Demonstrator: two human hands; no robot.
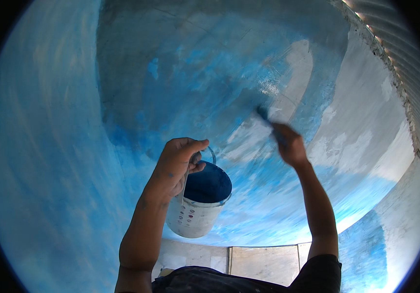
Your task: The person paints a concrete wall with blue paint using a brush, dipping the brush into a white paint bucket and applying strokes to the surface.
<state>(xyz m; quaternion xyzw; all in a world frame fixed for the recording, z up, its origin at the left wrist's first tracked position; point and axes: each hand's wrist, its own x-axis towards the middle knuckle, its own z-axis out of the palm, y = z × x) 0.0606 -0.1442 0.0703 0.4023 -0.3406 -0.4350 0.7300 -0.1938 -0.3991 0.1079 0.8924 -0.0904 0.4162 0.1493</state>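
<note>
Gripping the white paint bucket [198, 210] by its handle in your left hand [176, 163], your right hand [290, 146] clamps a brush [263, 115] against the blue-painted wall [195, 73].

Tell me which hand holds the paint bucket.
The left hand grips the white bucket of blue paint by its handle; the right hand holds a brush against the wall.

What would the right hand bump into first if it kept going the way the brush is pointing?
Probably the blue-painted wall. The right hand aims its brush up-left at it, and the tip looks at or almost on the wet surface; depth is unclear.
</note>
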